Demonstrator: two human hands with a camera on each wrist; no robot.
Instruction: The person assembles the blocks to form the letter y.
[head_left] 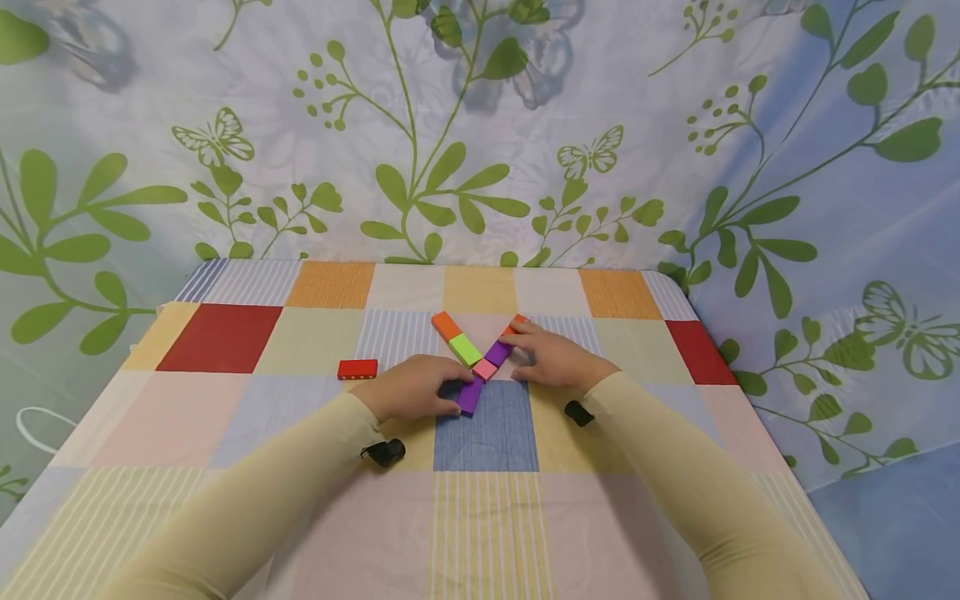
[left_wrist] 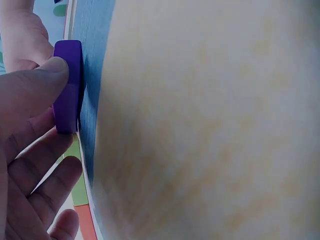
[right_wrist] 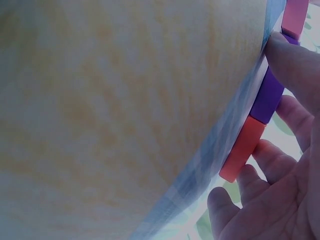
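Flat coloured blocks form a Y shape on the patchwork cloth. Its left branch has an orange block point(head_left: 446, 325) and a lime green block point(head_left: 466, 350). A pink block point(head_left: 484, 370) sits at the junction. The right branch has a purple block point(right_wrist: 268, 97) and another orange block point(right_wrist: 243, 148). My left hand point(head_left: 415, 388) pinches the lower purple block point(left_wrist: 67, 100) between thumb and fingers, at the foot of the Y. My right hand point(head_left: 558, 358) straddles the right branch, thumb on the near side and fingers on the far side, holding its purple block.
A red block point(head_left: 357, 369) with yellow dots on its side lies left of my left hand. The patchwork cloth point(head_left: 487, 517) covers the table. Behind it hangs a leaf-patterned curtain point(head_left: 480, 125). A white cable loop point(head_left: 41, 425) shows at the left edge.
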